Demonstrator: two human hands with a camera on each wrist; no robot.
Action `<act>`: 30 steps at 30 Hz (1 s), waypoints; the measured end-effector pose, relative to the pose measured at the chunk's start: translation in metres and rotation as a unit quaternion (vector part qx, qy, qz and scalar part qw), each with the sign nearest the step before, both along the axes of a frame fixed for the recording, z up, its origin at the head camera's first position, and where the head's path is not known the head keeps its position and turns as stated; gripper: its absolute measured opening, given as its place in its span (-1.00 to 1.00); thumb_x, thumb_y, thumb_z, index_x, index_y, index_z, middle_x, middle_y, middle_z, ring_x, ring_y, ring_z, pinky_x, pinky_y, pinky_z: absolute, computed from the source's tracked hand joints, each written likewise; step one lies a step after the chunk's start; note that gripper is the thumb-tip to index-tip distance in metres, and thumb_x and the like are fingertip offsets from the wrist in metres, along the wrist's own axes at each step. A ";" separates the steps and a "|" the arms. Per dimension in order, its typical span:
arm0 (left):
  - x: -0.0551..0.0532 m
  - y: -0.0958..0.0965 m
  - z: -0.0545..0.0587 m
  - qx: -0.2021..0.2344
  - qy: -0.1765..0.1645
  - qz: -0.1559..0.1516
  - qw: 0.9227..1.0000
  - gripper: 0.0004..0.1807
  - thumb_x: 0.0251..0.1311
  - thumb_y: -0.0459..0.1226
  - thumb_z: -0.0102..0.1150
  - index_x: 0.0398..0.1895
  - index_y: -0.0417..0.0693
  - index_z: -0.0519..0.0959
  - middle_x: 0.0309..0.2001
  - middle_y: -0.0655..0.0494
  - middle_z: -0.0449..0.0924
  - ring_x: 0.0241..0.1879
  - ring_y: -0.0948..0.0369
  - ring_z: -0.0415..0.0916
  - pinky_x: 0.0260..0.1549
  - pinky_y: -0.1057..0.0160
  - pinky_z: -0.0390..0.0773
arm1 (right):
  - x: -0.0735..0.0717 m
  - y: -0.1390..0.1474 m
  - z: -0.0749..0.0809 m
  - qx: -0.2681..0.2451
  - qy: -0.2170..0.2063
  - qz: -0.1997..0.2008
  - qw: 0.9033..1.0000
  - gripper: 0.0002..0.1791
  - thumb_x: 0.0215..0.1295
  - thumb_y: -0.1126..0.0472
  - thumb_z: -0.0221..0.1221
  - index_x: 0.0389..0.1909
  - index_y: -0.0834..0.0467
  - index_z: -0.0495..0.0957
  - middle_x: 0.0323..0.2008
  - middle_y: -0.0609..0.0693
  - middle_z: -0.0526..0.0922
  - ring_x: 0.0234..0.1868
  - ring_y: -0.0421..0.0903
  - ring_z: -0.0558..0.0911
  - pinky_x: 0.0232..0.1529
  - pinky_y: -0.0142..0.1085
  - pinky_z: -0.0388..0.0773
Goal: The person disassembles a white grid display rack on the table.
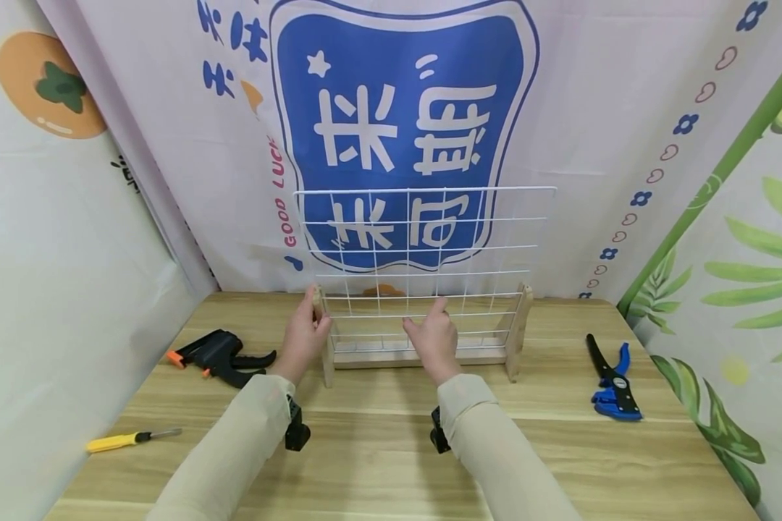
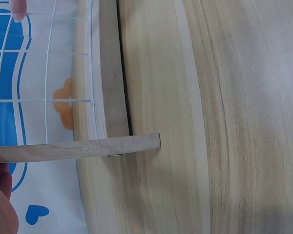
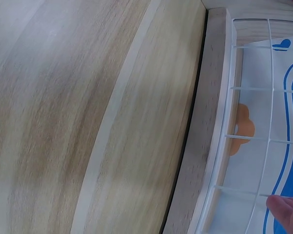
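Note:
A white wire grid panel [image 1: 423, 250] stands upright in a wooden stand [image 1: 417, 357], which has a post at each side and a bar along the bottom. My left hand [image 1: 303, 336] holds the left post [image 2: 122, 145], thumb on its inner side; part of that hand shows at the lower left of the left wrist view. Against the lower middle of the grid is my right hand [image 1: 435, 339], its thumb pointing left and its index finger up. A fingertip [image 3: 273, 201] lies by a wire in the right wrist view; whether it pinches the wire is unclear.
On the table [image 1: 371, 441], a black clamp [image 1: 218, 354] with orange tips lies left of the stand. A yellow-handled screwdriver [image 1: 130, 438] is nearer the front left. Blue and black pliers [image 1: 615, 383] lie at the right. A printed cloth [image 1: 586, 94] hangs behind the grid.

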State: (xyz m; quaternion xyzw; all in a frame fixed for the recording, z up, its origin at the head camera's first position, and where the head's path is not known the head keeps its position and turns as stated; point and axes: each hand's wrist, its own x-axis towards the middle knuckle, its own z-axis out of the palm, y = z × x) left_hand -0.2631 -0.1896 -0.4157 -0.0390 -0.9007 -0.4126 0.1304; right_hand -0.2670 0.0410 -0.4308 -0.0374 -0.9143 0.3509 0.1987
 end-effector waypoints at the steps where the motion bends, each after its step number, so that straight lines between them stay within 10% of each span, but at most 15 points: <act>1: 0.001 0.000 0.000 -0.001 0.002 -0.001 1.000 -0.48 0.18 -0.34 -0.08 0.24 -0.01 0.17 -0.22 -0.11 0.45 0.06 -0.06 0.42 -0.05 -0.03 0.56 | 0.000 0.000 0.000 0.001 0.001 0.001 1.000 -0.30 0.00 -0.01 0.33 -0.05 0.30 0.18 -0.68 0.12 0.45 -0.73 -0.01 0.39 -0.74 -0.24 0.35; 30: 0.032 -0.010 -0.007 0.112 0.087 -0.114 0.983 -0.49 0.17 -0.45 0.13 0.21 -0.26 0.28 0.09 -0.34 0.45 0.13 -0.10 0.38 0.08 0.12 0.41 | 0.001 0.013 -0.002 0.031 -0.004 0.035 0.999 -0.27 -0.09 -0.02 0.32 -0.05 0.29 0.15 -0.66 0.11 0.44 -0.70 0.01 0.41 -0.72 -0.25 0.40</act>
